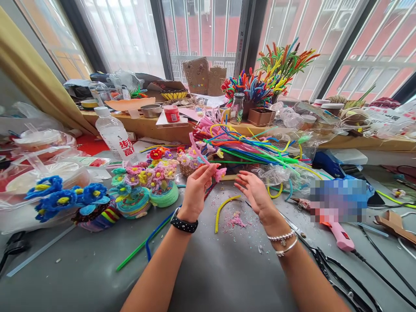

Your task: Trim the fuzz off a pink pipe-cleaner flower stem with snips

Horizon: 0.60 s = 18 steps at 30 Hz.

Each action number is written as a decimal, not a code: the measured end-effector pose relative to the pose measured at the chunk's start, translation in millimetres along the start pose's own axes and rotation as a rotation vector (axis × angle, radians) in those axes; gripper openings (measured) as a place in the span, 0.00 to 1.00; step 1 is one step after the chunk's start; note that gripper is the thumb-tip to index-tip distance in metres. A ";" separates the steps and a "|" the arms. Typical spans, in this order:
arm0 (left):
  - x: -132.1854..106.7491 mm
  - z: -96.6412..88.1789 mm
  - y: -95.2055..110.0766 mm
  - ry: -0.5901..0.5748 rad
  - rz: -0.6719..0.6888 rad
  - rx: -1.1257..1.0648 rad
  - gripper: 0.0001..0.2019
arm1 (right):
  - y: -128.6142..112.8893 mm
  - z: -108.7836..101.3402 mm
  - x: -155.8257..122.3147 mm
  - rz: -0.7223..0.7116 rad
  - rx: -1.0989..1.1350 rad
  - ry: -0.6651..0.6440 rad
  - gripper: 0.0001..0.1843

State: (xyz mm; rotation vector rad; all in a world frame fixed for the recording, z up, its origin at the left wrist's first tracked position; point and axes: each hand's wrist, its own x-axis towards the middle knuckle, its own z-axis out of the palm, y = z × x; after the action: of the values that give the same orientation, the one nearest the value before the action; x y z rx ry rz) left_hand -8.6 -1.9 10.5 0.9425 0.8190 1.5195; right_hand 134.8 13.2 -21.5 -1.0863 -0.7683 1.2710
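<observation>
Between the thumb and fingers of my left hand (199, 190) is a pink pipe cleaner (196, 147), its long end pointing up and its lower end bent into a small pink flower shape (220, 174). My right hand (252, 190) is held apart from it, fingers spread and nothing in them. Below, on the grey table (227, 277), lie a short yellow pipe cleaner (222, 212) and a heap of pink fuzz (237, 220). A large bundle of coloured pipe cleaners (240, 138) lies just beyond my hands.
Pots of fuzzy flowers (164, 193) and a blue-flowered one (97, 214) stand at the left, near a water bottle (113, 134). A pink glue gun (341, 236) with its cord lies at the right. A cluttered ledge (182, 130) runs below the windows.
</observation>
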 end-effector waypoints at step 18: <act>-7.5 8.8 -8.8 -0.267 0.068 0.275 0.13 | -3.2 -80.9 -58.5 -0.148 -1.813 -0.115 0.08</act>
State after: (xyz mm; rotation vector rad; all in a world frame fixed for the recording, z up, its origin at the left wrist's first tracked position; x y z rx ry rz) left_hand 3.7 -8.0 5.6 1.3566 0.8199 1.3212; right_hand 200.0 -60.4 -39.3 -2.2179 -2.1580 0.1862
